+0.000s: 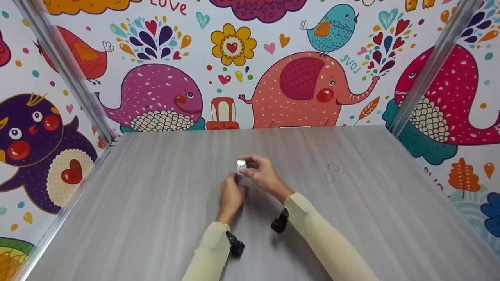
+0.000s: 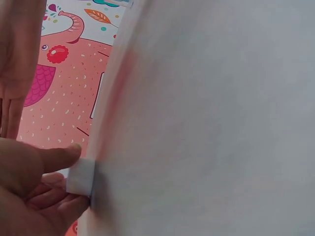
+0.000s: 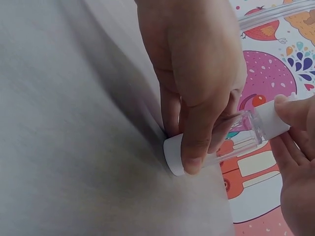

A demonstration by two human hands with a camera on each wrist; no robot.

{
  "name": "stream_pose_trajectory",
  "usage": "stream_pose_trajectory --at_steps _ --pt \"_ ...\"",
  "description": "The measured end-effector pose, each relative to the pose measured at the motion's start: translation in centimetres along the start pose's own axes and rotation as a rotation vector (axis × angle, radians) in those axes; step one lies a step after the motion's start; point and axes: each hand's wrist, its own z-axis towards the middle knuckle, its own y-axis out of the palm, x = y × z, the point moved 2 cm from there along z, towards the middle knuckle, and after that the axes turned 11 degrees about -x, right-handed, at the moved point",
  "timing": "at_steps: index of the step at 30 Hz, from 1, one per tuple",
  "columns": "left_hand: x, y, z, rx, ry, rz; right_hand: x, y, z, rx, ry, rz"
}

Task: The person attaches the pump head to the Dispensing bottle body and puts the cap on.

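A small clear bottle (image 3: 238, 142) stands upright between both hands, its white base down at the tabletop. My left hand (image 1: 231, 193) grips that white base (image 2: 81, 177) between thumb and fingers, low on the table. At the top, my right hand (image 1: 265, 173) pinches the white cap (image 3: 270, 120), thumb on one side and fingers on the other. The cap sits at the bottle's clear neck. In the head view, fingers hide part of the bottle, and only its white top and a strip of its body show.
A clear open-topped cup or tube (image 1: 332, 171) stands on the grey wood-grain table (image 1: 156, 195), to the right of the hands. Printed cartoon panels (image 1: 304, 97) rise behind the table and at both sides, with metal posts (image 1: 429, 66) at the back corners.
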Motion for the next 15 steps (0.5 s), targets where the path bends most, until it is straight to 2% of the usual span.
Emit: stream_pose_trajectory --at_steps 8,15 --pt "0.02 0.01 0.16 0.004 0.003 -0.017 -0.12 0.01 0.36 0.040 -0.008 -0.057" --pt "-0.03 0.03 0.02 0.004 -0.001 -0.029 0.04 0.34 0.13 0.114 0.027 -0.082"
